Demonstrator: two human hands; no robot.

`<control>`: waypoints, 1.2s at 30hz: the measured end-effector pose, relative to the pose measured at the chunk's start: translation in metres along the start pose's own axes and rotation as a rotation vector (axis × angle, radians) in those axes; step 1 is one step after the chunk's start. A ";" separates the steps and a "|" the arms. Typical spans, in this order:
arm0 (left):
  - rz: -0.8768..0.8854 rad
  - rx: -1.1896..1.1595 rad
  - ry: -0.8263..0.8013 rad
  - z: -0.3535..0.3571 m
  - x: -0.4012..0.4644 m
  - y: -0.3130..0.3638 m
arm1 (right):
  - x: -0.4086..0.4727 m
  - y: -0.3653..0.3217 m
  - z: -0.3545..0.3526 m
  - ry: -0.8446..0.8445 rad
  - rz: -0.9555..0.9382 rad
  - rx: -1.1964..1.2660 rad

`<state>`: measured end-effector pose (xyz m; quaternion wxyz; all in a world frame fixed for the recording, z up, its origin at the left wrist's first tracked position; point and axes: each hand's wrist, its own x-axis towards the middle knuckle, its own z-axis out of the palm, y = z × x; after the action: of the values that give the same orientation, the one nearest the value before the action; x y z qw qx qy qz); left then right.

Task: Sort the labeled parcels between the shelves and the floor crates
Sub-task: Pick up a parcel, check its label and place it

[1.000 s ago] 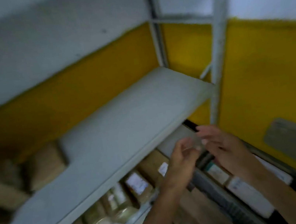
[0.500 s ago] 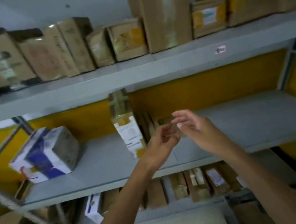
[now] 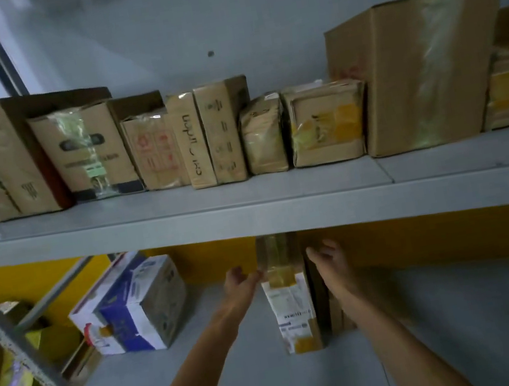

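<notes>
- tall taped brown cardboard parcel with white label [image 3: 292,300] stands upright on grey metal middle shelf [image 3: 208,373]; narrow base, could topple
- left hand [image 3: 240,283] fingertips touch its side, right hand [image 3: 330,259] spread behind; neither grips; uneven push may tip it

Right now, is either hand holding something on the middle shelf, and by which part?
The left hand touches the upper left edge of the tall taped parcel. The right hand is beside it; whether it grips anything cannot be told.
</notes>
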<state>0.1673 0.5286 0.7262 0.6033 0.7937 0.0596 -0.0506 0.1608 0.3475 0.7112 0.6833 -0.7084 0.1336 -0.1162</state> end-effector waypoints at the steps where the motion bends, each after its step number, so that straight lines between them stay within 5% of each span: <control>1: -0.013 -0.006 0.018 0.004 0.016 0.001 | 0.013 0.001 0.005 -0.040 0.023 -0.032; 6: -0.092 -0.081 0.008 0.025 0.071 -0.017 | 0.045 0.031 0.021 -0.157 0.233 -0.165; 9: -0.115 -0.080 -0.156 0.030 0.077 -0.037 | 0.055 0.067 0.028 -0.218 0.299 -0.074; 18: 0.086 -0.319 -0.244 -0.026 0.030 -0.017 | -0.012 0.001 0.029 -0.235 0.083 0.028; 23: 0.314 -0.172 -0.554 -0.084 -0.031 -0.008 | -0.093 -0.012 0.042 -0.288 -0.094 0.102; 28: 0.262 -0.124 -0.695 -0.120 -0.082 -0.046 | -0.157 0.004 0.057 -0.219 -0.056 0.267; 36: 0.322 -0.087 -0.669 -0.123 -0.126 -0.056 | -0.201 0.001 0.046 -0.235 0.136 0.354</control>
<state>0.0347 0.6576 0.7250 0.6228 0.7060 -0.2643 -0.2092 -0.0119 0.4609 0.7121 0.8142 -0.5753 0.0779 -0.0084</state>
